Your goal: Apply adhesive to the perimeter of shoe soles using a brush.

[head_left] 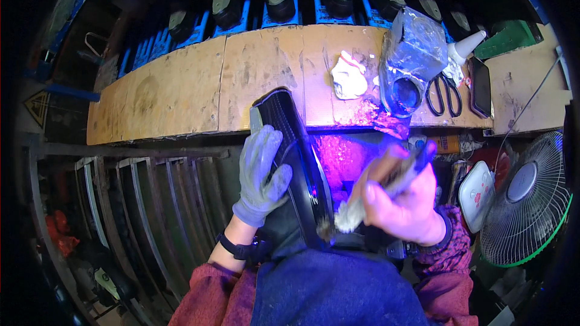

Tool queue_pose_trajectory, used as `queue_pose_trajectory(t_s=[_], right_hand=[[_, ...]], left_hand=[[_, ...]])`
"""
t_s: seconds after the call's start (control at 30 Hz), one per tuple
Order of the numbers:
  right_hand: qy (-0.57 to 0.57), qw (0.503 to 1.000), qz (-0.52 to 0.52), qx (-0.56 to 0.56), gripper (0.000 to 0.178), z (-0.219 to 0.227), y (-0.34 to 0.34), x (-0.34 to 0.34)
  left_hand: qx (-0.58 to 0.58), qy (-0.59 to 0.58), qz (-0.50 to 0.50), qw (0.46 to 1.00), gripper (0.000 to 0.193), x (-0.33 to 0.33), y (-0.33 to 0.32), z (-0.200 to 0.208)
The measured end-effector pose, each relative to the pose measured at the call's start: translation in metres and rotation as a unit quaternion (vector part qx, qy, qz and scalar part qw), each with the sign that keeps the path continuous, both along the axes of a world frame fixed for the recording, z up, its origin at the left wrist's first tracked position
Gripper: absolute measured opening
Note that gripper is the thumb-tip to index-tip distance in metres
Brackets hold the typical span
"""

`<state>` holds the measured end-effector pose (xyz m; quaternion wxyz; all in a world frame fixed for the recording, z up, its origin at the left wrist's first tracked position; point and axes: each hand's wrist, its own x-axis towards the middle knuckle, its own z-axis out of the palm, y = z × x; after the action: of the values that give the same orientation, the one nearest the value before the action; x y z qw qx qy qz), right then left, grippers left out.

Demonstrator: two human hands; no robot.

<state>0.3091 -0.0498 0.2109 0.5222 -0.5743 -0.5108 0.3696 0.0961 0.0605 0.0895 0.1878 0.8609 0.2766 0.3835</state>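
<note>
A long black shoe with a stitched upper lies tilted between the bench edge and my apron. My left hand, in a grey work glove, grips its left side with fingers pressed on the upper. In my bare right hand is a brush with a pale wrapped neck, its dark bristle end down by the shoe's near end. Motion blurs that hand and the upper handle. I cannot tell whether the bristles touch the shoe. Purple light falls beside it.
On the cardboard-covered bench are a crumpled white wad, a grimy container, black-handled scissors, a phone and a white nozzle bottle. Several shoes sit on blue racks behind. A fan stands right; metal racking left.
</note>
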Motion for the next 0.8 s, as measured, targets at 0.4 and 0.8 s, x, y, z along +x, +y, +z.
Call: queue_pose_trajectory(t_s=[0.4, 0.8], right_hand=[[0.089, 0.971, 0.057, 0.213, 0.016, 0.006, 0.001, 0.007], [-0.128, 0.942, 0.126, 0.283, 0.030, 0.052, 0.010, 0.030]], left_hand=[[0.138, -0.009, -0.048, 0.989, 0.088, 0.005, 0.013, 0.015], [0.006, 0.049, -0.018, 0.999, 0.096, 0.005, 0.030, 0.085]])
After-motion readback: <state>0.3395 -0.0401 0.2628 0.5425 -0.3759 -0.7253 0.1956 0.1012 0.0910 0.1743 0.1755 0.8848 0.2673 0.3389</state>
